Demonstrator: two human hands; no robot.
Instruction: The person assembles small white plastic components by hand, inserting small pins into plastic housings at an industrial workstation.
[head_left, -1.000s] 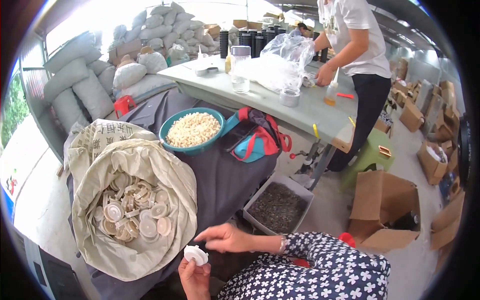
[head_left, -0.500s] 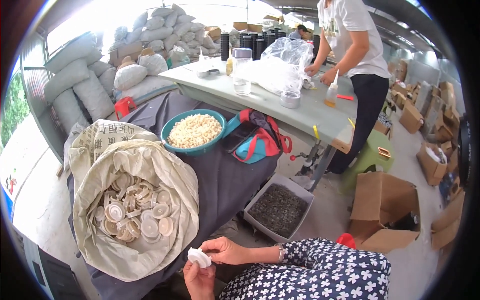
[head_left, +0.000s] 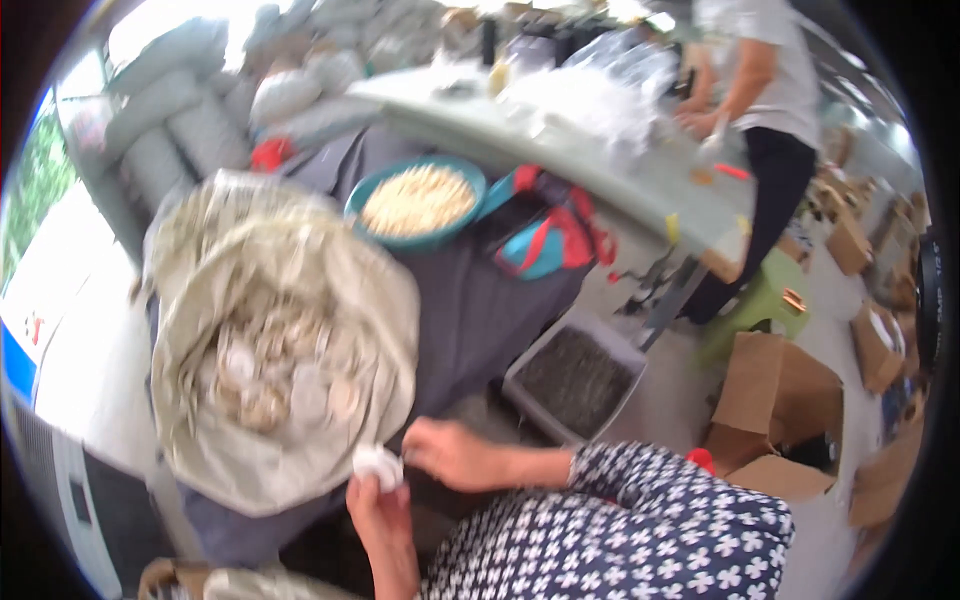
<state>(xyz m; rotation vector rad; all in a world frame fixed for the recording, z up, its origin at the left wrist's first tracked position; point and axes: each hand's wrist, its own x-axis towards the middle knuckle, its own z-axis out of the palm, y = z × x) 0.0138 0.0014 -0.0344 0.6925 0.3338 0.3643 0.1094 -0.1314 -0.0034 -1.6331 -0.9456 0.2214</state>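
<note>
White cap (head_left: 378,465): round, pale, in the raised left hand (head_left: 383,515), in front of the sack's near right edge; its finer detail is blurred.
Left hand grip: thumb and fingers pinch the cap from below.
Right hand (head_left: 450,452): just beside the cap's right side, fingers curled toward it; blur hides whether the fingertips touch it or hold anything, so I cannot tell the grip.
Sleeve (head_left: 625,475): dark with white flower shapes, covering the right arm down to the forearm.
Open sack (head_left: 395,310): beige, its mouth rolled wide, to the left of and beyond the hands.
Loose caps (head_left: 265,365): a heap of white and tan round pieces inside the sack.
Dark cloth (head_left: 465,325): spread under the sack.
Teal bowl (head_left: 410,242): on the cloth beyond the sack, holding pale small pieces (head_left: 418,202).
Red and blue bag (head_left: 545,240): on the cloth, just right of the bowl.
Grey bin (head_left: 540,415): beside the cloth, beyond the right forearm, with dark bits (head_left: 580,375) inside.
Long table (head_left: 650,190): farther back, bearing clear plastic (head_left: 595,100).
Co-worker (head_left: 770,85): white top, dark trousers, standing at the table's right end with both hands over it.
Cardboard box (head_left: 750,385): open, on the floor at right.
</note>
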